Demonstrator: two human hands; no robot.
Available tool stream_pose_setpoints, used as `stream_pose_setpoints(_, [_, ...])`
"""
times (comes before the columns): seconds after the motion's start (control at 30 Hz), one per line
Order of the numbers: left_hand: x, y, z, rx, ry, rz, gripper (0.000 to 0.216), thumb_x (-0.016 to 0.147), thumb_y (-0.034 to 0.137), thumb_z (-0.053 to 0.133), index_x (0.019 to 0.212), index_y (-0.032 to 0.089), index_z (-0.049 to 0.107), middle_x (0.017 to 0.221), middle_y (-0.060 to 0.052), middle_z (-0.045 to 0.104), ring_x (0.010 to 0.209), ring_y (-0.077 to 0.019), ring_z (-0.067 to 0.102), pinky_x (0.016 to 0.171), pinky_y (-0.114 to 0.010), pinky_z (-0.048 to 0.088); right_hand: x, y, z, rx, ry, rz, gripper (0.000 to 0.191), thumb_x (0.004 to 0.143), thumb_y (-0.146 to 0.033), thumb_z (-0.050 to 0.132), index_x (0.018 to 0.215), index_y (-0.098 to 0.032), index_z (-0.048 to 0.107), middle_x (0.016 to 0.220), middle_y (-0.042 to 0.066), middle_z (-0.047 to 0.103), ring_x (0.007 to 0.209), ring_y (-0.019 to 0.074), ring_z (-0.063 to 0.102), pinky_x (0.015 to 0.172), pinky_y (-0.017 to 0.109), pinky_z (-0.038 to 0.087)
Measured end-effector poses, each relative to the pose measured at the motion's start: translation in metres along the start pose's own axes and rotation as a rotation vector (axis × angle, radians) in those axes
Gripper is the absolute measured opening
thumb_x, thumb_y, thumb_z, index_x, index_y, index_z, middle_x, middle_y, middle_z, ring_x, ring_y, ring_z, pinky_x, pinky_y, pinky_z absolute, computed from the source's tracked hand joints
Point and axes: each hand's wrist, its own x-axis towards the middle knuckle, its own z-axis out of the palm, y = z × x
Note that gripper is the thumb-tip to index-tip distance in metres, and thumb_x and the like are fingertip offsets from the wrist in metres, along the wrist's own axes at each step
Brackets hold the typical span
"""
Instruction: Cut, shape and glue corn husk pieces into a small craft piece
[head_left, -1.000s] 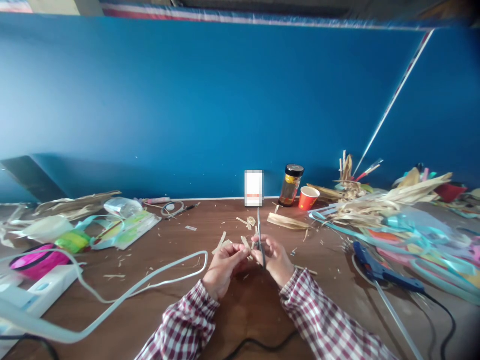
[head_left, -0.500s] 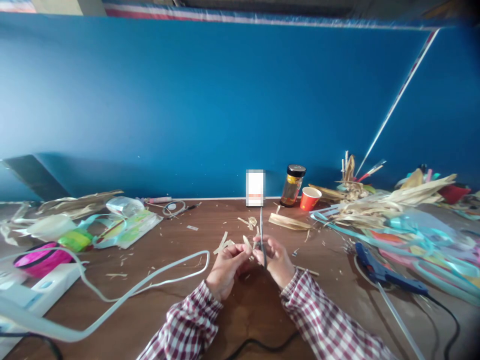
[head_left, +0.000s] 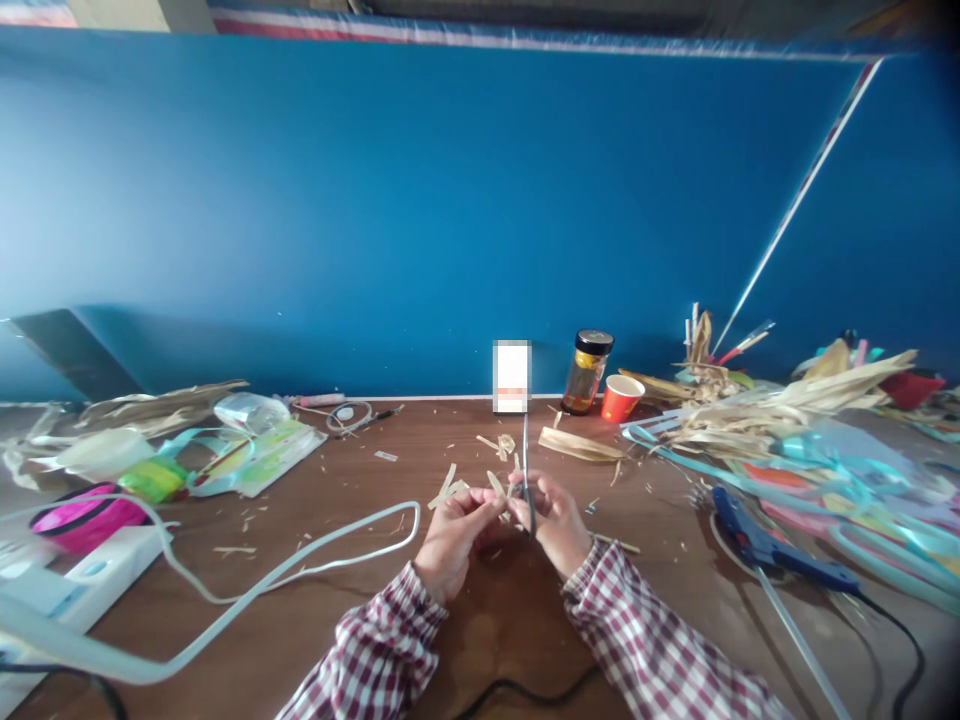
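Both my hands meet over the middle of the brown table (head_left: 487, 620). My left hand (head_left: 452, 535) pinches a small piece of dried husk (head_left: 495, 486) between thumb and fingers. My right hand (head_left: 553, 520) is closed around the handles of a pair of scissors (head_left: 526, 460), whose blades point up and away from me, right beside the husk piece. Small husk offcuts (head_left: 448, 487) lie on the table just beyond my hands. Both sleeves are red-and-white check.
A blue glue gun (head_left: 765, 545) with a black cord lies at right, beside a heap of husks and teal ribbon (head_left: 787, 420). A jar (head_left: 586, 372) and a red cup (head_left: 621, 398) stand by the blue wall. A white cable (head_left: 300, 570), pink reel (head_left: 82, 518) and packets lie left.
Almost nothing differs. My hands, with the husk piece and scissors, have drifted very slightly to the right; the grip of each hand is unchanged.
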Motion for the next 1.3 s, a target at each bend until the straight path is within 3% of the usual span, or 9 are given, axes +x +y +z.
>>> stream_pose_setpoints(0.27, [-0.001, 0.003, 0.003, -0.044, -0.006, -0.017, 0.024, 0.061, 0.028, 0.079, 0.069, 0.012, 0.064, 0.061, 0.0, 0.063, 0.051, -0.0057, 0.053, 0.048, -0.016, 0.04, 0.0, 0.003, 0.0, -0.05, 0.011, -0.063, 0.035, 0.06, -0.026, 0.077, 0.089, -0.022, 0.059, 0.063, -0.005, 0.058, 0.055, 0.01, 0.053, 0.05, 0.021, 0.042])
stream_pose_setpoints(0.63, [-0.001, 0.004, 0.002, -0.018, 0.042, -0.02, 0.024, 0.058, 0.025, 0.081, 0.065, 0.012, 0.062, 0.06, 0.001, 0.06, 0.05, -0.0042, 0.051, 0.046, -0.014, 0.037, 0.002, 0.006, -0.001, -0.047, -0.009, -0.058, 0.033, 0.065, -0.034, 0.075, 0.09, -0.023, 0.058, 0.061, -0.005, 0.055, 0.053, 0.0099, 0.049, 0.048, 0.022, 0.04])
stream_pose_setpoints(1.03, [0.004, 0.02, -0.01, -0.177, 0.145, -0.001, 0.025, 0.055, 0.024, 0.082, 0.068, 0.013, 0.064, 0.061, 0.003, 0.058, 0.053, -0.0042, 0.053, 0.05, -0.013, 0.045, -0.009, 0.008, 0.007, -0.162, -0.297, 0.037, 0.031, 0.072, -0.037, 0.071, 0.092, -0.017, 0.058, 0.059, -0.005, 0.049, 0.051, 0.0077, 0.041, 0.048, 0.022, 0.033])
stream_pose_setpoints(1.3, [0.006, 0.019, -0.011, -0.216, 0.187, 0.034, 0.023, 0.057, 0.026, 0.081, 0.07, 0.012, 0.067, 0.067, 0.001, 0.062, 0.053, -0.0035, 0.053, 0.05, -0.013, 0.046, -0.009, 0.006, 0.005, -0.114, -0.361, 0.054, 0.039, 0.072, -0.047, 0.068, 0.095, -0.018, 0.058, 0.062, -0.004, 0.048, 0.054, 0.0084, 0.043, 0.049, 0.021, 0.036])
